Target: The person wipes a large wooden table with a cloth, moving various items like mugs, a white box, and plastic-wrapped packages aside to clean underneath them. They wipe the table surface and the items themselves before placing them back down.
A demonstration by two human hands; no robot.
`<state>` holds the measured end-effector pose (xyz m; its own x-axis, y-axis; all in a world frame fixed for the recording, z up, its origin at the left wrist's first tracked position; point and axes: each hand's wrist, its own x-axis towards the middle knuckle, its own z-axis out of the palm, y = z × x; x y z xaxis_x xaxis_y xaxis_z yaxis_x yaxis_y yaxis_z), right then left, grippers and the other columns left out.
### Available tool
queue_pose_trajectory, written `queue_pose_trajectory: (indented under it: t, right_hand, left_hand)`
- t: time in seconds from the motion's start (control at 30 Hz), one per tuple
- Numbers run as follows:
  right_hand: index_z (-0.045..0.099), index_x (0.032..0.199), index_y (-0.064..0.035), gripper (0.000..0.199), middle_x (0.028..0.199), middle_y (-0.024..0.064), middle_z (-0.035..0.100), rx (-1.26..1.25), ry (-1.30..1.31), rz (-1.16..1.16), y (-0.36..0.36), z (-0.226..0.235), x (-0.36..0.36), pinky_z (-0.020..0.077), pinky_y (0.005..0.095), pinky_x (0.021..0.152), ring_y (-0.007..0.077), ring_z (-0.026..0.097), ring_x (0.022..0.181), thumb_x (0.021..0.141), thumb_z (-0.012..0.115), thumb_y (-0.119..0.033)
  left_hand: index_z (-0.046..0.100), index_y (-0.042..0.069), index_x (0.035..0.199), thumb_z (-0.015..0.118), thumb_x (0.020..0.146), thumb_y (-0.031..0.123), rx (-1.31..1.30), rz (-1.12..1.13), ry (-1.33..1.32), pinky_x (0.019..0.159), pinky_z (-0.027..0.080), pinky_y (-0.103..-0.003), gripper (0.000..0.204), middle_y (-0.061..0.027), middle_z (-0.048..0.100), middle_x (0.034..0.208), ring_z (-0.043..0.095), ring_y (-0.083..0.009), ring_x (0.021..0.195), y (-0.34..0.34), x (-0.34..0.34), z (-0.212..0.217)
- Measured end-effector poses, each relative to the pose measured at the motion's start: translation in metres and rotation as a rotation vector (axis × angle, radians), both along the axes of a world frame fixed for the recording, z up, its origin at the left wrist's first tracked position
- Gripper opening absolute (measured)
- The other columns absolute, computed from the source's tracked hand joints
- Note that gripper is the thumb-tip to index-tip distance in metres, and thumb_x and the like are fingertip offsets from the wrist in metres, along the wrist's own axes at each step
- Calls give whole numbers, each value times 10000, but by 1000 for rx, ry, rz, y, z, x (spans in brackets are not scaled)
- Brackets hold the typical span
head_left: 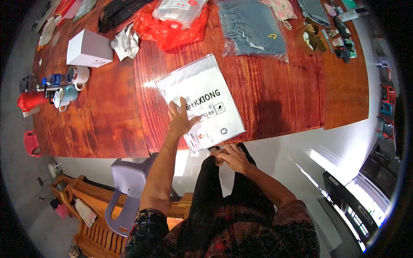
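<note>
A flat white plastic package (223, 118) with black print and a clear upper strip lies slanted near the table's front edge. My left hand (183, 120) rests on its left part, fingers spread apart and nothing gripped. My right hand (233, 158) is just below the package's near corner, off the table edge and in front of my dark trousers. Its fingers point left, loosely bent and slightly apart, with no object visible in them. What lies beneath those fingertips is partly hidden.
On the reddish wooden table (103, 133) are a white box (89, 48), several mugs (78, 76), a red plastic bag (172, 36), bagged blue-grey clothing (254, 30) and small items at the far right. A grey plastic chair (129, 180) stands below the table edge, beside a wooden bench (101, 219).
</note>
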<state>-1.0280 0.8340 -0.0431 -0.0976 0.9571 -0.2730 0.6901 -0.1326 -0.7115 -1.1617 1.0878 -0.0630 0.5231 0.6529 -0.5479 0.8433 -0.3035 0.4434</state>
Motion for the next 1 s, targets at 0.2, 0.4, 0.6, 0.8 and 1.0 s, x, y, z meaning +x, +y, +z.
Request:
queue_pose_trajectory:
  t: [0.2,0.4,0.6,0.8,1.0]
  right_hand:
    - [578,1164,-142,354,1094,157,495,340,-224,-491,127,25,76,427,467,836,369,470,1012,818,591,-66]
    - [447,1314,-103,482,1251,136,462,218,-512,-569,181,-23,91,383,491,856,341,443,1094,850,561,-166]
    - [447,1293,-49,441,1259,174,477,200,-664,-483,90,-15,54,389,429,807,314,484,1055,871,502,-162]
    - [433,1298,-10,531,1150,190,481,37,-595,-423,0,-1,39,448,405,775,324,503,959,784,554,-63]
    - [519,1138,-24,387,968,216,551,-90,210,-257,-22,-8,104,472,465,782,391,558,946,763,555,-114]
  left_hand:
    - [-89,84,1477,845,597,471,113,-29,280,963,442,-470,1340,-385,9,1459,245,-514,1297,-18,22,20]
    - [-107,40,1467,842,619,454,121,-84,380,997,419,-443,1338,-394,-10,1454,212,-495,1324,-21,37,15]
    - [-148,66,1454,880,578,384,89,18,224,985,393,-578,1387,-424,-66,1434,77,-586,1336,-19,19,5]
    - [-95,15,1452,893,557,385,204,-31,125,968,391,-591,1384,-462,-19,1406,166,-620,1284,-21,18,-5]
    - [51,76,1469,893,563,332,204,219,1,1030,272,-582,1263,-329,148,1419,226,-510,1282,-24,22,14]
